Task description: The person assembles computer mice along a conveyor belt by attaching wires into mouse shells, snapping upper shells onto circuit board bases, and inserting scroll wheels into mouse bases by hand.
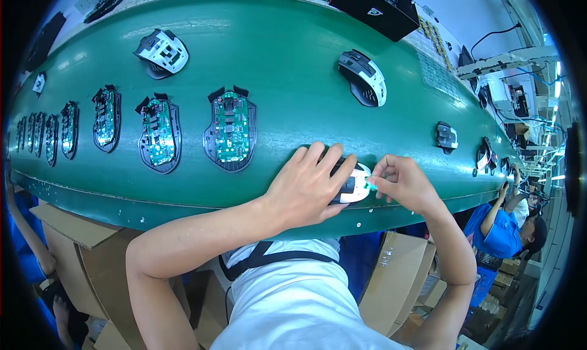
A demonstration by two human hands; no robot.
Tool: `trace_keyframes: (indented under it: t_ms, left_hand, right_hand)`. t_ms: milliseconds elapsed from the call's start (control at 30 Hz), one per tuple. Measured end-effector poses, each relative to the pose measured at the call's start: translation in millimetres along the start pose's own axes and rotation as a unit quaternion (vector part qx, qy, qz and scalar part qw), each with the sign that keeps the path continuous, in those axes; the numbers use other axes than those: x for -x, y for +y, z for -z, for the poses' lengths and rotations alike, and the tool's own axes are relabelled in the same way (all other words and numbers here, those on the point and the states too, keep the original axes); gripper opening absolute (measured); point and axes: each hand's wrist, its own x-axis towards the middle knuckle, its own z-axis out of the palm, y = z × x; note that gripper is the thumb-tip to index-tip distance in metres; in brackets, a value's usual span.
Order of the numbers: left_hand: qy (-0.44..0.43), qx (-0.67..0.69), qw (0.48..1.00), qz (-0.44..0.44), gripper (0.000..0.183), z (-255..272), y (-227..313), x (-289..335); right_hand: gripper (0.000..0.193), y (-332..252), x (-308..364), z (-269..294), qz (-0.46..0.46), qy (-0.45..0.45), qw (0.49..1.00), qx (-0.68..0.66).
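Note:
A white and black computer mouse (354, 189) lies on the green belt close to its near edge. My left hand (309, 185) is wrapped over it from the left, covering much of its body. At the mouse's right end, my right hand (405, 182) has thumb and forefinger pinched together. A small green glow shows there, and whatever is between those fingertips is too small to make out. Beyond my left hand, a mouse base with an exposed green circuit board (232, 133) rests on the belt.
Several more open mouse bases (160, 136) line the belt leftward. Mice with white and dark shells (164, 51) lie farther back, one toward the right (364, 79). A black box (379, 10) stands beyond the far edge. Cardboard boxes (391, 282) flank me. A person in blue (498, 230) sits at right.

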Motion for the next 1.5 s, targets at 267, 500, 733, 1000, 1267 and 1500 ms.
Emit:
trace_keyframes:
  t_ms: [267,500,733,1000,1267,1500]
  left_hand:
    - [0.001,0.003,1.0,-0.006,0.081,0,0,4]
    - [0.0,0.001,1.0,-0.006,0.08,1,0,3]
    - [0.011,-0.009,1.0,-0.016,0.078,1,0,2]
    - [0.012,-0.022,0.998,-0.051,0.068,1,-11,0]
    - [0.015,0.017,0.991,-0.129,0.064,-35,-18,-42]
    - [0.024,-0.01,0.983,-0.181,0.064,-20,10,-48]
  right_hand:
    - [0.013,5,-3,-1,-0.013,-0.029,0.998,-0.047]
    - [0.013,-2,-4,-4,-0.006,-0.004,0.999,0.039]
    - [0.021,-19,-10,1,-0.034,-0.007,0.987,0.158]
    - [0.041,72,8,102,0.195,0.318,0.918,0.137]
    - [0.087,189,-17,178,0.217,0.296,0.896,0.25]
    - [0.062,110,-25,119,0.273,0.314,0.904,-0.097]
